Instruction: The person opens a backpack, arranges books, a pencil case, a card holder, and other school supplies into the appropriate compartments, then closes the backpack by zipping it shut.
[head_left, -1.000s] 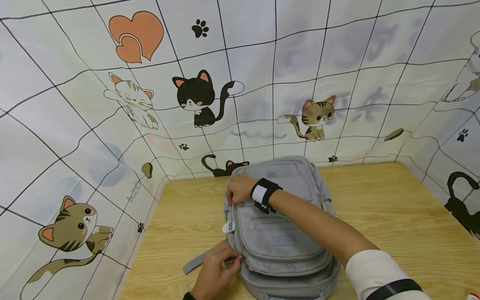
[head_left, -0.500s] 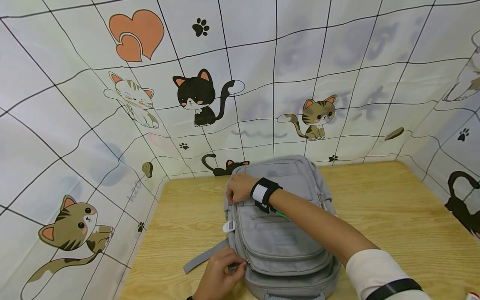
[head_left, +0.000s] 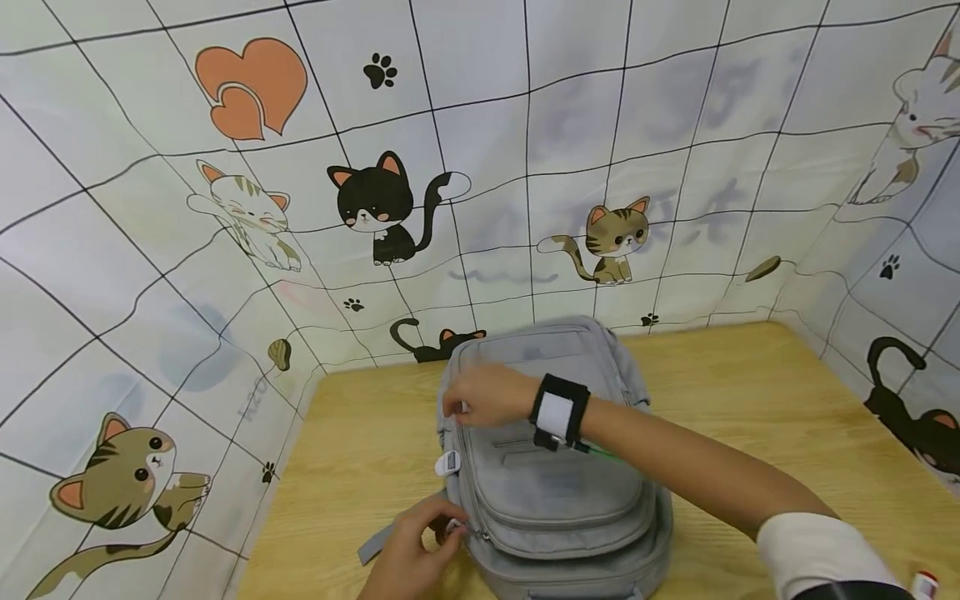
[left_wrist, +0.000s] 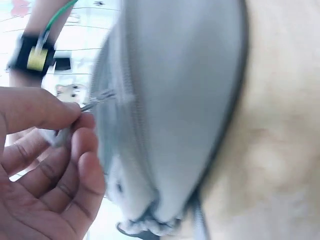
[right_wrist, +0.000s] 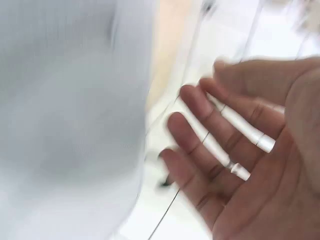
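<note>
A grey backpack point(head_left: 555, 492) lies front side up on the wooden table. At its left side my left hand point(head_left: 416, 542) pinches a metal zipper pull point(left_wrist: 91, 105) between thumb and forefinger. In the left wrist view the pull stretches from the fingertips to the zipper point(left_wrist: 134, 100), while the other fingers curl loosely. My right hand point(head_left: 491, 396) reaches across the upper left of the backpack. Its fingers point(right_wrist: 187, 132) are loosely bent with nothing between them, a little apart from the grey fabric in the right wrist view.
A white buckle point(head_left: 447, 463) hangs at the backpack's left edge, and a grey strap point(head_left: 375, 544) lies on the table point(head_left: 330, 450) beside it. Cat-print cloth point(head_left: 510, 208) stands behind and along both sides. A small red-and-white object point(head_left: 924, 583) is at the lower right.
My left hand first slid a little down along the zipper, then shifted slightly left, away from the bag. The right hand has let go at the upper left edge and lifted. The head view has shifted slightly.
</note>
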